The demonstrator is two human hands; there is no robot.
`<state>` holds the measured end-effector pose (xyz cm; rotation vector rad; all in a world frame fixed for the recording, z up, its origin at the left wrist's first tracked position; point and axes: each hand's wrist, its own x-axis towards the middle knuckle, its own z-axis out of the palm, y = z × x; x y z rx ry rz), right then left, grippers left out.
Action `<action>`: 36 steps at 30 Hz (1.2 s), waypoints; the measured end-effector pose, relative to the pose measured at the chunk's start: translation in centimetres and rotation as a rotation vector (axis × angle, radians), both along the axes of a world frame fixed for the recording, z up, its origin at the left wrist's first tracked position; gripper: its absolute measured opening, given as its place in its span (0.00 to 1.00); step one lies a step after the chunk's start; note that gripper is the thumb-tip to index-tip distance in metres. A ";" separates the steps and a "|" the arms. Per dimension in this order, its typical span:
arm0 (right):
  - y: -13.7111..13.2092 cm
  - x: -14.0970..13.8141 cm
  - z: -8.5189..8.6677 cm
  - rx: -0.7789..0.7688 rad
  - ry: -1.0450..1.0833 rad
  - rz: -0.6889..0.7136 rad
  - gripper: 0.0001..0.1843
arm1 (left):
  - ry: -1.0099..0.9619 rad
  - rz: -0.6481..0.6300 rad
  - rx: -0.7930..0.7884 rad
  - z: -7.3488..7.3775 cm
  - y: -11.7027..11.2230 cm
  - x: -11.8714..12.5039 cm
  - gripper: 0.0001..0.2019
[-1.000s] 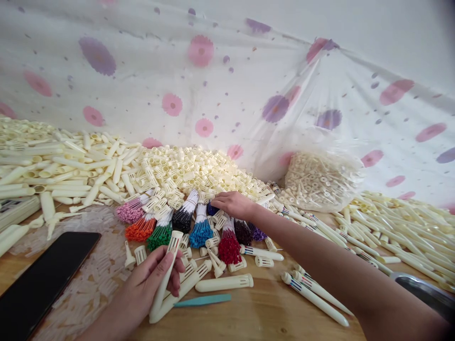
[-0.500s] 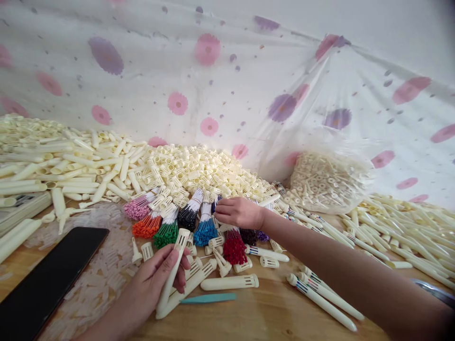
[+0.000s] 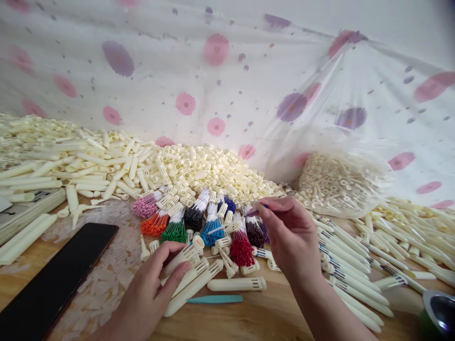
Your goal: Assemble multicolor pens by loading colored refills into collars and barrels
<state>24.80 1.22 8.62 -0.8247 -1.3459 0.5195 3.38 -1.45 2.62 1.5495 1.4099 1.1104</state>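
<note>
Cream slotted barrel point(image 3: 182, 256) and thin stick point(image 3: 255, 211) in left and right hands point(image 3: 151, 289) point(image 3: 295, 234)

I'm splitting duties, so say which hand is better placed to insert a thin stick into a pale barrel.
Right, probably: the right hand pinches a thin stick, while the left hand holds a pale barrel.

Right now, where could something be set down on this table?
Bare tabletop shows between the forearms, nearer than the teal tool. Beyond, it's crowded: colored bundles, heaped cream parts; to the left, clear scraps lie beside the phone.
</note>
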 end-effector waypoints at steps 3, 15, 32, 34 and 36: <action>-0.5 -0.1 -0.5 -0.026 0.032 0.019 0.06 | 0.056 -0.071 -0.010 -0.5 0.4 -0.5 0.09; -1.0 -3.1 -1.6 -0.200 0.103 0.120 0.05 | 0.110 -0.129 0.081 -1.7 0.5 -0.7 0.09; -1.0 -4.3 -3.3 -0.466 -0.183 0.253 0.11 | 0.127 -0.129 0.019 -1.9 0.6 -0.8 0.09; -0.9 -4.3 -3.3 -0.475 -0.198 0.279 0.11 | 0.135 -0.143 0.011 -1.8 0.6 -0.8 0.09; -0.8 -4.3 -3.4 -0.476 -0.197 0.294 0.11 | 0.137 -0.143 0.007 -1.8 0.6 -0.8 0.09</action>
